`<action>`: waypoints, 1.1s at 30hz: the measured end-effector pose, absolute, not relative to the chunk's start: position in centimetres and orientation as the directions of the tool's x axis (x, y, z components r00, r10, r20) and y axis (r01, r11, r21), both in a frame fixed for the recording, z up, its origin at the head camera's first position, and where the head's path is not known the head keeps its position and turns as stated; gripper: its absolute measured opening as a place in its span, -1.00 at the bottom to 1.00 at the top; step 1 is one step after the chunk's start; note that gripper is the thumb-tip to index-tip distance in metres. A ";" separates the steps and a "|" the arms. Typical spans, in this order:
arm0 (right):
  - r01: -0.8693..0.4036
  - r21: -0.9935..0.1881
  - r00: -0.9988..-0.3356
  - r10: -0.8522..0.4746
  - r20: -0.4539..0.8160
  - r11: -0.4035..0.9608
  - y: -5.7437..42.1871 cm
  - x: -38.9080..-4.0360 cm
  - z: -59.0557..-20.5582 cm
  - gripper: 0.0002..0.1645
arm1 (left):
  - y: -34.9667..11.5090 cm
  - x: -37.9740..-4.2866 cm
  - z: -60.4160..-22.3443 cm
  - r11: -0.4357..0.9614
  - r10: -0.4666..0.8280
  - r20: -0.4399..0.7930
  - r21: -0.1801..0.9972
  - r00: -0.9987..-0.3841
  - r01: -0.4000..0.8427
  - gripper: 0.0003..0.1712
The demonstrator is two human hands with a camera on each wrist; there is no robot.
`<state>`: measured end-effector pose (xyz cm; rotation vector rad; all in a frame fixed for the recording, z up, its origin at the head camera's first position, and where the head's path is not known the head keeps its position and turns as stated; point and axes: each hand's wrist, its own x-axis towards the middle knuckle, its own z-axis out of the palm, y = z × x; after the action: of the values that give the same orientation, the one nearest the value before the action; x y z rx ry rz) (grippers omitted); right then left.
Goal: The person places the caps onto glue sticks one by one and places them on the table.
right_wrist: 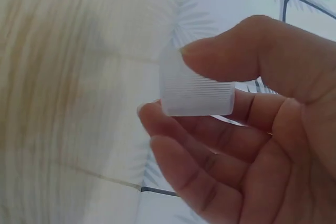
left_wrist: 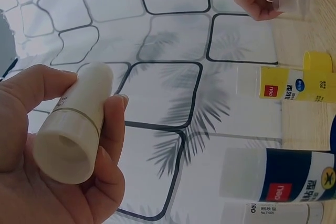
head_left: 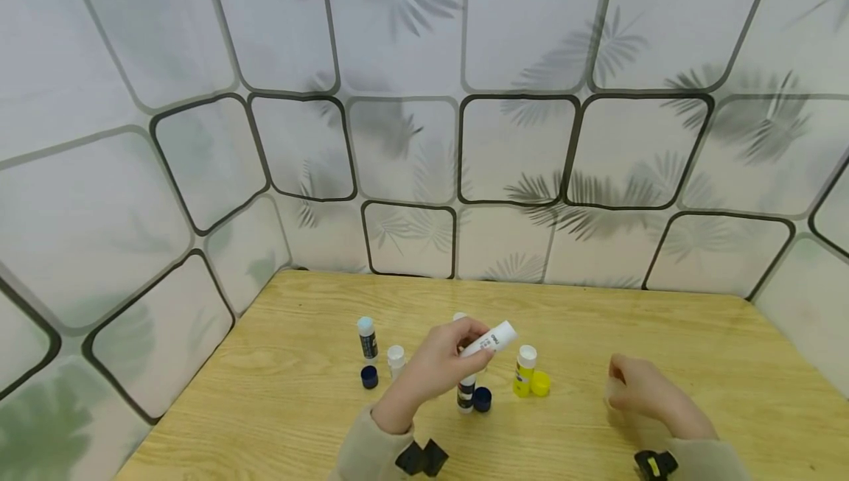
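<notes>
My left hand (head_left: 438,356) grips a white glue stick (head_left: 489,339) above the table, tilted up to the right. In the left wrist view, the stick's hollow round base end faces the camera, with thumb and fingers around the barrel. Apart from it on the right, my right hand (head_left: 643,389) is low over the table. The right wrist view shows its thumb and fingers pinching a translucent white ribbed cap (right_wrist: 197,90). Beneath the left hand stands a dark blue glue stick (head_left: 466,396), partly hidden, beside a dark blue cap (head_left: 482,399).
A yellow glue stick (head_left: 523,374) stands with a yellow cap (head_left: 540,384) beside it, between the hands. To the left are another dark-labelled glue stick (head_left: 368,341), its dark cap (head_left: 369,376) and a white stick (head_left: 396,358). Patterned fabric (head_left: 411,149) rises behind the wooden table (head_left: 265,392).
</notes>
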<state>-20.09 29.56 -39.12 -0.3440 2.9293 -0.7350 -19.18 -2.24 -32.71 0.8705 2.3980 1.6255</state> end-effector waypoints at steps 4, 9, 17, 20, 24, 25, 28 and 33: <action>-0.193 -0.507 -0.969 -0.245 -0.038 0.840 29.4 -19.9 -38.8 -0.73 | -2.2 -19.2 -32.7 0.262 0.521 0.217 0.880 -0.826 0.397 -0.75; -0.227 -0.525 -0.965 -0.263 0.006 0.821 29.2 -19.7 -38.2 -0.73 | -2.2 -19.1 -32.7 0.270 0.525 0.214 0.876 -0.824 0.399 -0.75; -0.250 -0.532 -0.964 -0.257 0.061 0.809 28.7 -19.4 -37.4 -0.74 | -2.2 -19.3 -32.8 0.273 0.530 0.205 0.878 -0.823 0.394 -0.76; -0.243 -0.542 -0.967 -0.245 0.070 0.804 28.5 -19.2 -37.0 -0.75 | -2.2 -19.3 -32.9 0.275 0.531 0.202 0.878 -0.823 0.393 -0.76; -0.223 -0.562 -0.971 -0.229 0.060 0.796 28.2 -19.0 -36.4 -0.75 | -2.2 -19.3 -33.0 0.276 0.533 0.206 0.875 -0.821 0.398 -0.77; -0.227 -0.563 -0.971 -0.231 0.064 0.795 28.2 -19.0 -36.3 -0.75 | -2.2 -19.4 -33.0 0.275 0.533 0.208 0.874 -0.820 0.401 -0.77; -0.225 -0.560 -0.972 -0.223 0.074 0.797 27.9 -18.9 -35.9 -0.73 | -2.2 -19.4 -32.9 0.278 0.533 0.213 0.870 -0.819 0.407 -0.76; -0.262 -0.529 -0.965 -0.229 0.129 0.807 27.3 -18.5 -35.2 -0.73 | -2.2 -19.5 -32.9 0.281 0.533 0.212 0.869 -0.819 0.407 -0.76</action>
<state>-18.53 27.26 -35.15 -0.4136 3.0416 -0.9046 -19.49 -2.19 -32.88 0.8916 2.4151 1.5813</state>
